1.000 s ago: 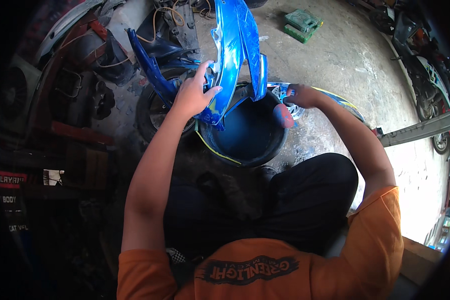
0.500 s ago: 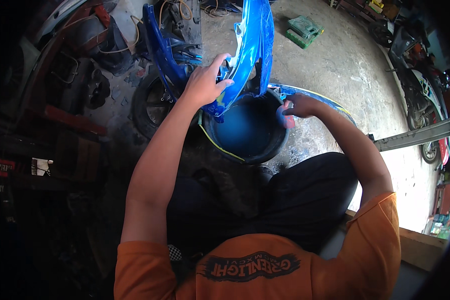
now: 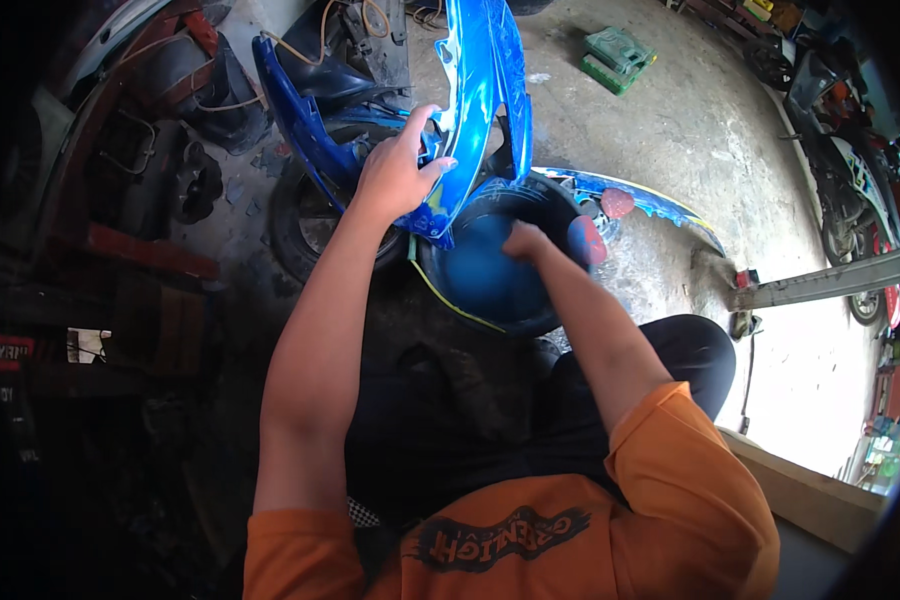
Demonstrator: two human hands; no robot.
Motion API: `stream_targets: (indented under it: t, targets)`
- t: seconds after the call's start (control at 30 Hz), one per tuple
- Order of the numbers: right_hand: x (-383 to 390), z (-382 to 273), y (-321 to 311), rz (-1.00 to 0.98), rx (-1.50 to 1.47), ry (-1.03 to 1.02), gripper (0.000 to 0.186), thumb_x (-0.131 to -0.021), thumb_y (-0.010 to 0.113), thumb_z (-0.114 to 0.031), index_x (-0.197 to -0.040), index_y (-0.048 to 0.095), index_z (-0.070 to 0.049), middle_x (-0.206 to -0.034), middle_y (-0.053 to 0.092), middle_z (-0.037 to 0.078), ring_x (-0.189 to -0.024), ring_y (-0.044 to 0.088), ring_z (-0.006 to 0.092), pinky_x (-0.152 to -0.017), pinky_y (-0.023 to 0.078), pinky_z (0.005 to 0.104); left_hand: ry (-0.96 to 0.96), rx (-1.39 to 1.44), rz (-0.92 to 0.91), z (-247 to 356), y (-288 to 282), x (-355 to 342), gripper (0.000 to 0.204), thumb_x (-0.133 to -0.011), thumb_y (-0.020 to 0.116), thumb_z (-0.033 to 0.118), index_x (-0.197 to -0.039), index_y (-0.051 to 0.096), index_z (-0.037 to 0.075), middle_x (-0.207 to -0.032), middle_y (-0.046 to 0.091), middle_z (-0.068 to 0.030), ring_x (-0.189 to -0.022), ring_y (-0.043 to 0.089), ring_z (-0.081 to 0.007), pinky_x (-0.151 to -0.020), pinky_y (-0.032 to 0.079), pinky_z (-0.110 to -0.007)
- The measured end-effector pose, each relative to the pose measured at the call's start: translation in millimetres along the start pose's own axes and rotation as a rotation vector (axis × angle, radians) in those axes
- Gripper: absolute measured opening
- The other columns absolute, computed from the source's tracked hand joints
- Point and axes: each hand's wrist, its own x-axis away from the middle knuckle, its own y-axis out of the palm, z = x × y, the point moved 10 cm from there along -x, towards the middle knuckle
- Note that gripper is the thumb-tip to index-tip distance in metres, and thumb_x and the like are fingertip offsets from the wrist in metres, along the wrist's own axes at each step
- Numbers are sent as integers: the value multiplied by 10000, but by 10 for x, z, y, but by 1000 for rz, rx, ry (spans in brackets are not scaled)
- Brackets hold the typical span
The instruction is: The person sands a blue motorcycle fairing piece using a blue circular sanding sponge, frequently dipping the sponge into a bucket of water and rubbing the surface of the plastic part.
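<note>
A glossy blue motorcycle fairing panel [image 3: 475, 110] with whitish and yellowish patches stands tilted, its lower end at the rim of a black tub [image 3: 545, 322]. My left hand [image 3: 398, 172] grips the panel's left edge, thumb and forefinger around it. Bluish water [image 3: 475, 265] lies in the tub. Over this water is my right hand [image 3: 526, 241], blurred, its fingers pointing down and hidden. A red-and-blue pad [image 3: 587, 240] rests on the tub's right rim. Beyond it a pinkish pad [image 3: 618, 203] lies near another blue panel strip [image 3: 660, 200] with a yellow edge.
Left of the tub lies a wheel with its tire [image 3: 305, 225], below dark motorcycle parts. A green case [image 3: 618, 58] sits on the concrete floor at the far right. A grey metal beam [image 3: 820, 283] juts in from the right, with parked motorcycles [image 3: 850, 200] behind.
My right hand has left the red-and-blue pad on the rim and moved left over the water. The pinkish pad behind now shows. The panel shifted slightly left, still in my left hand.
</note>
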Motion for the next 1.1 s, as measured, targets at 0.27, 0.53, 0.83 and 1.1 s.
stream_targets:
  t: [0.27, 0.53, 0.83, 1.1]
  targets:
    - [-73, -214, 1211, -154, -118, 209, 849, -993, 612, -305, -1750, 294, -89, -1769, 360, 240, -1614, 420, 365, -1256, 451, 481, -97, -83, 36, -418, -323, 324, 782, -928, 864, 280, -1596, 469, 184, -1097, 757, -309, -1045, 732, -513, -949, 559, -567]
    - [-483, -213, 2071, -229, 195, -24, 430, -1066, 619, -237, -1415, 725, -9, -1558, 648, 204, -1411, 661, 335, -1125, 570, 484, -75, -122, 16, -288, -147, 261, 760, -933, 864, 276, -1580, 480, 172, -1091, 763, -288, -1028, 726, -499, -949, 557, -562]
    - [-894, 1080, 1634, 197, 418, 223, 449, -1087, 601, -307, -1491, 699, -136, -1579, 655, 118, -1438, 645, 344, -1119, 567, 518, 96, -5, 10, 254, 161, -214, 763, -940, 853, 274, -1588, 465, 163, -1058, 767, -296, -1024, 728, -514, -920, 551, -574]
    - [-467, 330, 1963, -131, 442, 50, 372, -1068, 619, -294, -1357, 795, -139, -1513, 707, 110, -1352, 702, 345, -1071, 585, 533, -12, -183, 37, -28, -77, 160, 748, -960, 829, 273, -1588, 446, 137, -1102, 770, -320, -1032, 729, -540, -950, 558, -582]
